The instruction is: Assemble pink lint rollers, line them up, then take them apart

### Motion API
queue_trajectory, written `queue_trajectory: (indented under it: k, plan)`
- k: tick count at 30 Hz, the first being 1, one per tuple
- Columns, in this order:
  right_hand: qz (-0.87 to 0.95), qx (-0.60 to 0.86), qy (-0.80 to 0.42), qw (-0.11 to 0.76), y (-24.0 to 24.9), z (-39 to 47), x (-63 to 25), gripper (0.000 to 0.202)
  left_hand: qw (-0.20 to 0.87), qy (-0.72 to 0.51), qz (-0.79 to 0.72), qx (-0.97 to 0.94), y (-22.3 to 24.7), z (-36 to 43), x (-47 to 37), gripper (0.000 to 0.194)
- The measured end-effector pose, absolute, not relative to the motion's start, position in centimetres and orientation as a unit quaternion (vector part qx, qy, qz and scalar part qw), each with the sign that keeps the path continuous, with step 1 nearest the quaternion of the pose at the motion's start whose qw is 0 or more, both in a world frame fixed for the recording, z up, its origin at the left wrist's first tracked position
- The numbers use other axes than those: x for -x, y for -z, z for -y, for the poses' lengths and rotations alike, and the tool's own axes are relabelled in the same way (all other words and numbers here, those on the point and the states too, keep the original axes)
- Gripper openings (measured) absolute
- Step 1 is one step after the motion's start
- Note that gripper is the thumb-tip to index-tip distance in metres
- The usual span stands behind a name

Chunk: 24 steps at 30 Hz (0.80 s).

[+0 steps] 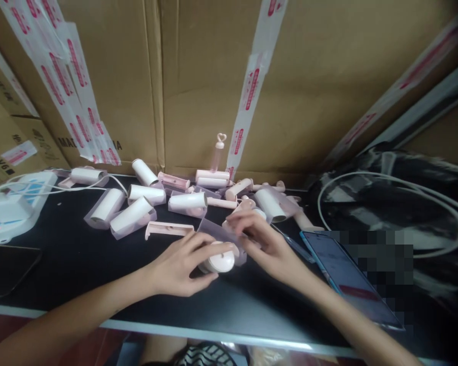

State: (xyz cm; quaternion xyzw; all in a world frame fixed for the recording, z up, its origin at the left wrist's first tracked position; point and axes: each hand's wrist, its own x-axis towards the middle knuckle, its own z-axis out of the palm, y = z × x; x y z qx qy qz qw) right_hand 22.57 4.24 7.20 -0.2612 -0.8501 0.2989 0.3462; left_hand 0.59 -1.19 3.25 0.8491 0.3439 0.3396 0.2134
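My left hand (181, 262) is closed around a white roll (222, 262) whose round end faces me, with a pale pink part at its edge. Just right of it, my right hand (257, 234) has its fingers curled together over the pile. A pale pink piece (246, 207) lies right behind those fingers, and whatever they pinch is hidden. Between the hands a translucent purplish cover (217, 231) lies on the black table (156, 315). Left of it rests a pale pink roller handle (170, 230).
Behind lie several white rolls (131, 221), some in translucent covers, among pink handles. A clear tube with a heart-shaped pink top (220, 145) stands against a large carton (198, 91). A power strip (19, 203) is left; a phone (347, 279) and white cable (389, 175) are right.
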Motion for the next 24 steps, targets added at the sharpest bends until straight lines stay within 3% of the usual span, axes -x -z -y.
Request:
queue_trajectory:
  k: [4, 7, 10, 13, 17, 24]
  plan:
    - [0.959, 0.245, -0.112, 0.093, -7.5, -7.3, -22.6, 0.016, 0.225, -0.333, -0.376, -0.835, -4.7, 1.2, -0.1, 0.061]
    - [0.969, 0.223, -0.101, 0.027, -7.6, -8.1, -22.2, 0.01, 0.275, -0.383, -0.413, -0.779, -5.5, 1.1, 0.3, 0.049]
    - [0.953, 0.239, -0.157, 0.1, -8.1, -7.9, -22.4, 0.009, 0.408, -0.48, -0.416, -0.656, -5.6, 0.8, 0.3, 0.034]
    - [0.866, 0.329, -0.272, 0.26, -8.3, -7.4, -23.0, 0.011, 0.539, -0.562, -0.364, -0.511, -5.2, 0.4, 0.0, 0.031]
    - [0.681, 0.331, -0.462, 0.461, -7.1, -6.3, -22.6, 0.026, 0.609, -0.59, -0.332, -0.413, -4.7, 0.1, -0.7, 0.03]
    - [0.545, 0.294, -0.637, 0.459, -5.1, -4.1, -20.3, 0.028, 0.655, -0.567, -0.326, -0.378, -4.0, 0.4, -1.3, 0.023]
